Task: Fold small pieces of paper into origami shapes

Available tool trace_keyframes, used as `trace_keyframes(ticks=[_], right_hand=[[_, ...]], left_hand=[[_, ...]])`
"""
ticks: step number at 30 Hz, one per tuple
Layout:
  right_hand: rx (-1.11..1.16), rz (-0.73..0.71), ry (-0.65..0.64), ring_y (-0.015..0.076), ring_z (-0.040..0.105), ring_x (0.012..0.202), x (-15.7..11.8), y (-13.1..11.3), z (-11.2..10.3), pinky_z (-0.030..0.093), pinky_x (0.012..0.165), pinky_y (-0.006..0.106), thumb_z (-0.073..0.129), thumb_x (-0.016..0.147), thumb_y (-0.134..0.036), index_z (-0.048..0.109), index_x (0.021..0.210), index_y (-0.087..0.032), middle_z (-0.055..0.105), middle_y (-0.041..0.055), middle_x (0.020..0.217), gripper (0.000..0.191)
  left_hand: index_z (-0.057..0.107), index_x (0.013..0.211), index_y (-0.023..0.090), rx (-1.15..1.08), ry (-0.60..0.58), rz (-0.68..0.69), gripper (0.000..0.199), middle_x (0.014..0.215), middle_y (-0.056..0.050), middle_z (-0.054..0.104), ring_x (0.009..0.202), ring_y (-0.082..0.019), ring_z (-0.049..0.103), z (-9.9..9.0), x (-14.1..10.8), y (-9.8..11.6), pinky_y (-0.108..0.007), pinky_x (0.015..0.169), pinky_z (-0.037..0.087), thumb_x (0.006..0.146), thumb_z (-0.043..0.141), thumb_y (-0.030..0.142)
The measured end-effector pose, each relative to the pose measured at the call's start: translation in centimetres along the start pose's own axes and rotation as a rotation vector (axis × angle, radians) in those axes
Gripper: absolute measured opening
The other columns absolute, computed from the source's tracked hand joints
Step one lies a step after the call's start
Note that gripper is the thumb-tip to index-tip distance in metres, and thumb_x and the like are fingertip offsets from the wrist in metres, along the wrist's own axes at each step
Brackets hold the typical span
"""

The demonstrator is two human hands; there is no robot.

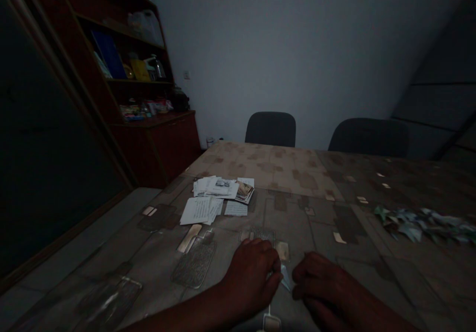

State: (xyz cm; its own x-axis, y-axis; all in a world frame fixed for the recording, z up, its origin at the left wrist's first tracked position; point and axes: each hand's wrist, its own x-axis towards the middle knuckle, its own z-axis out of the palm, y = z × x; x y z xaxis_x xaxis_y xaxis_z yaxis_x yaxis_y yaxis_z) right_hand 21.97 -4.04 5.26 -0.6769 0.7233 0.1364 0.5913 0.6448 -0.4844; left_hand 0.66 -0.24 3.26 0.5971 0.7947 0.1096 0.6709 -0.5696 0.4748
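The only view is coming from a camera worn on the person's head, and it is looking forward and down over the counter. It is seeing the left hand and the right hand close at 6 o'clock, a wooden shelf unit at 10 o'clock, and two chairs farther away at 12 o'clock.

On my feed, the curled bare left hand and curled bare right hand flank a small pale folded paper slip on the mottled brown tablecloth, with a loose stack of white papers ahead and a heap of folded blue-green paper pieces to the right.
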Motion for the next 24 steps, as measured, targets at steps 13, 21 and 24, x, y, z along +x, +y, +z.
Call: trace_keyframes(ticks=[13, 21, 24], right_hand=[[0.002, 0.024, 0.034, 0.0219, 0.061, 0.089, 0.4, -0.8, -0.3, 0.049, 0.074, 0.033, 0.053, 0.074, 0.0, 0.073, 0.1, -0.027, 0.067, 0.0068, 0.099, 0.043], [0.046, -0.036, 0.063, 0.0206, 0.061, 0.093, -0.1, 0.0, -0.4, 0.05, 0.08, 0.035, 0.048, 0.083, -0.001, 0.062, 0.12, -0.029, 0.067, 0.0063, 0.103, 0.048], [-0.073, -0.02, -0.001, 0.0219, 0.06, 0.086, 0.5, -0.5, -0.4, 0.05, 0.074, 0.036, 0.048, 0.076, 0.002, 0.069, 0.108, -0.025, 0.067, 0.0084, 0.096, 0.047]], left_hand=[[0.061, 0.083, 0.02, -0.026, 0.005, -0.002, 0.007, 0.086, -0.001, 0.064, 0.085, -0.02, 0.057, 0.0, 0.0, -0.1, -0.031, 0.074, 0.036, 0.078, 0.064, 0.017], [0.061, 0.082, 0.02, -0.037, 0.014, -0.009, 0.008, 0.086, 0.0, 0.064, 0.084, -0.019, 0.057, 0.0, 0.0, -0.2, -0.03, 0.074, 0.035, 0.077, 0.065, 0.016], [0.061, 0.083, 0.02, -0.048, 0.022, -0.005, 0.009, 0.085, 0.0, 0.064, 0.084, -0.019, 0.057, 0.1, -0.1, -0.2, -0.031, 0.074, 0.034, 0.077, 0.066, 0.016]])
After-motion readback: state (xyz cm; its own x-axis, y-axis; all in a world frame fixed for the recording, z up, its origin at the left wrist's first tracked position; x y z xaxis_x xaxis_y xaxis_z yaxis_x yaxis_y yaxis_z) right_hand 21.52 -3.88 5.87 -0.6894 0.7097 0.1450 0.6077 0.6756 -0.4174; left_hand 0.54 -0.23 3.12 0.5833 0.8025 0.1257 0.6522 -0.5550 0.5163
